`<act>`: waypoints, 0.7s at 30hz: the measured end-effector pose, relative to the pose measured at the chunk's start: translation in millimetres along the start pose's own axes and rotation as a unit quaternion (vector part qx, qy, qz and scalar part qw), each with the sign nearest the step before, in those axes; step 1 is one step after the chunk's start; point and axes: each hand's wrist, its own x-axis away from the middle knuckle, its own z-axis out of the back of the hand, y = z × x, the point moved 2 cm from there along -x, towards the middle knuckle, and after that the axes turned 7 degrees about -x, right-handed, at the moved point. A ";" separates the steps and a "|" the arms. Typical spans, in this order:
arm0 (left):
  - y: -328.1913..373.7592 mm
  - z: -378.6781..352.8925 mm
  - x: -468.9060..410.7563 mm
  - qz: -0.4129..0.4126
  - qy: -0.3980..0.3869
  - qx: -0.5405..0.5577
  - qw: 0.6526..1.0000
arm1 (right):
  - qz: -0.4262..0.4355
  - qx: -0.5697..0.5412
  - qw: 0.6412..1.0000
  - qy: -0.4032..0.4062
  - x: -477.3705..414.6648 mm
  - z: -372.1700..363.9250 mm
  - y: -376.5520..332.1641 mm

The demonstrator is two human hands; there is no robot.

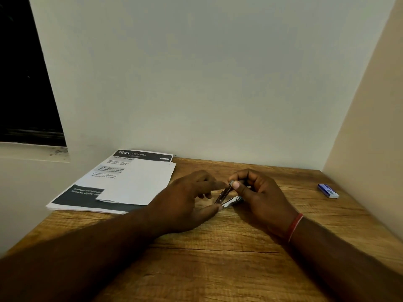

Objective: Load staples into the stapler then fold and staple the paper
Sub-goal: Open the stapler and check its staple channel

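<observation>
While the stapler [226, 196] lies hinged open on the counter [218, 258], it is pinched by both the left hand [187, 201] and right hand [261, 197]. Paper [130, 182] is stacked far left.

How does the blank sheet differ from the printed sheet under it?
The blank sheet is plain white and looks smaller; the printed sheet carries text and dark bands. The blank sheet lies on top, the printed sheet overhangs the table edge. Both lie flat, untouched by either hand.
</observation>
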 end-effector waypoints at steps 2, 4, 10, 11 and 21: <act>0.4 -0.6 0.1 -0.008 0.004 -0.010 1.000 | 0.006 0.006 1.000 -0.003 0.2 0.0 0.1; 0.8 -1.2 0.0 -0.013 -0.001 -0.016 1.000 | 0.010 0.007 1.000 -0.006 0.4 0.5 -0.4; 2.3 -1.7 -0.9 -0.017 -0.037 -0.040 0.998 | 0.010 0.004 1.000 -0.006 1.0 1.7 -1.6; 2.5 -1.4 -0.9 -0.014 -0.038 -0.038 0.998 | 0.009 0.003 1.000 -0.004 0.8 1.9 -1.5; 3.2 -1.5 -1.4 0.003 -0.020 0.022 1.000 | 0.011 -0.005 1.000 0.000 -0.6 -0.2 2.0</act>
